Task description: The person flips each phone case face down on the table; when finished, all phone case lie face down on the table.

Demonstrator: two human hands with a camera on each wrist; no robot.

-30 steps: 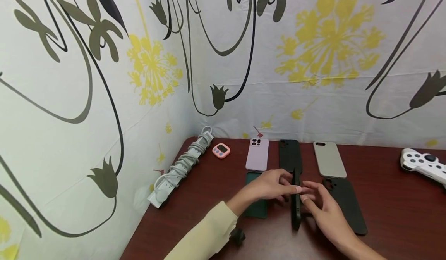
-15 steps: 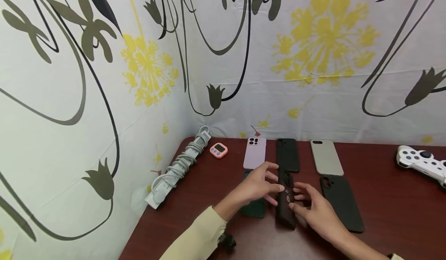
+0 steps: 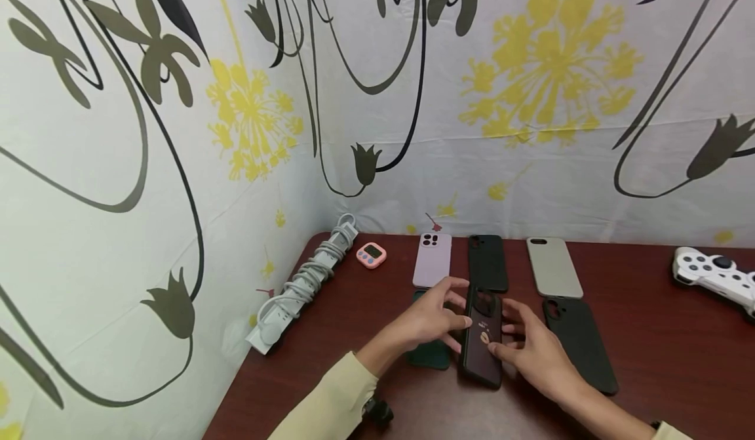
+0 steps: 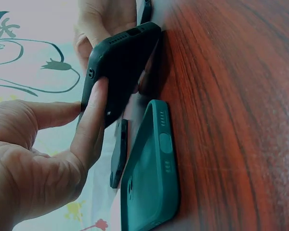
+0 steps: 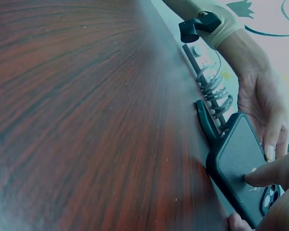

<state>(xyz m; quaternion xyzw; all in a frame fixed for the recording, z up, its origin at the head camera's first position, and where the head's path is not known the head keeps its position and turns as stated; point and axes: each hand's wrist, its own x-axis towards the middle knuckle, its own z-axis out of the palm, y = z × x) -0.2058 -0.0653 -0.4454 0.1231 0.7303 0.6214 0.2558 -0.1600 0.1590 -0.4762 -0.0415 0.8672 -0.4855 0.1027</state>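
Note:
A black phone case point(image 3: 485, 358) with a small light design and a camera ring on its back is tilted just above the table. My left hand point(image 3: 429, 319) pinches its left edge; the left wrist view shows the thumb and a finger on that black case point(image 4: 123, 60). My right hand point(image 3: 533, 348) holds the opposite side, with the thumb pressing the patterned back. A green phone case point(image 4: 156, 178) lies beside it, partly hidden behind my left hand in the head view. Right of my right hand lies another black phone case point(image 3: 580, 345).
Along the back lie a lilac case point(image 3: 432, 263), a dark case point(image 3: 488, 263) and a beige case point(image 3: 554, 266). A cord-wrapped power strip point(image 3: 303, 286) and pink timer point(image 3: 371, 255) are at left. A white game controller point(image 3: 716, 276) is at far right.
The held black phone case was edge-on and upright; it has turned so its patterned back faces up toward the head camera. Both hands have shifted slightly left with it.

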